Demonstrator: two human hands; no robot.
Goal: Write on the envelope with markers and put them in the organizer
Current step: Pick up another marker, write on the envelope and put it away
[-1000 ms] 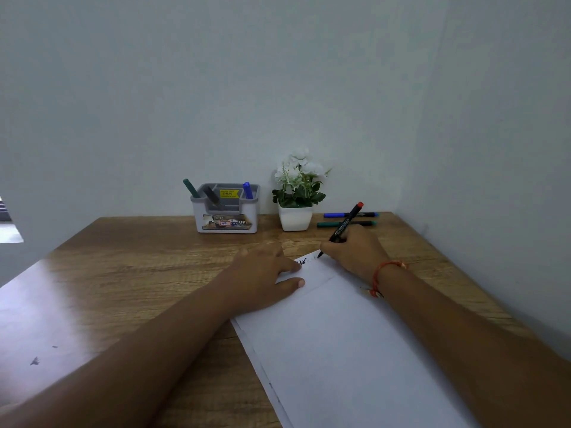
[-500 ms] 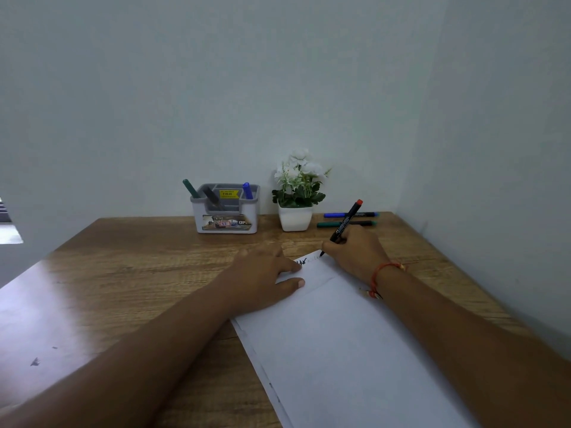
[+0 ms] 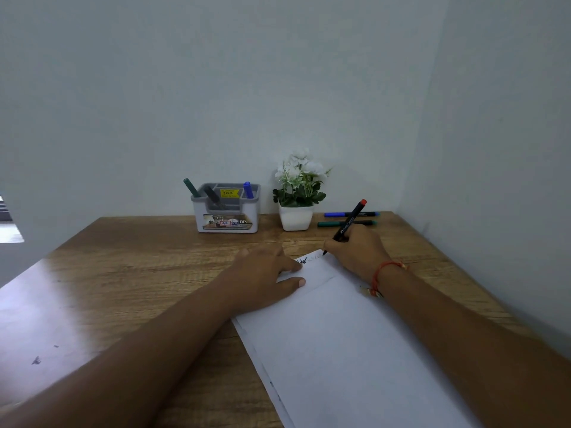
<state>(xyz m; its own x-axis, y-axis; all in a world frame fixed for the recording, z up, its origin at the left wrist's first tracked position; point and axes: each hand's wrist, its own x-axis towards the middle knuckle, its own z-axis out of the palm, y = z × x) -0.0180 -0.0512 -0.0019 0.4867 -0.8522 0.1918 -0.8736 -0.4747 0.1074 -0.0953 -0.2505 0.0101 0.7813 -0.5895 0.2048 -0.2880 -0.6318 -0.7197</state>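
Note:
A long white envelope [image 3: 346,344] lies on the wooden desk [image 3: 139,282], with dark writing near its far left corner. My left hand [image 3: 265,276] presses flat on that far end, fingers straight. My right hand [image 3: 355,251] grips a black marker with a red end [image 3: 350,223], its tip on the envelope's far edge. A grey and white organizer [image 3: 227,225] stands at the back, holding a green marker [image 3: 191,188], a dark marker [image 3: 213,196] and a blue marker [image 3: 248,189]. A blue marker [image 3: 338,214] and a green marker [image 3: 332,224] lie at the back right.
A white pot of white flowers [image 3: 296,196] stands between the organizer and the loose markers. Walls close the desk at the back and on the right. Small dark marks [image 3: 36,360] show on the desk's near left.
The marker tip has crept slightly to the right along the envelope's far edge, leaving a little more writing. My left hand has stayed in place.

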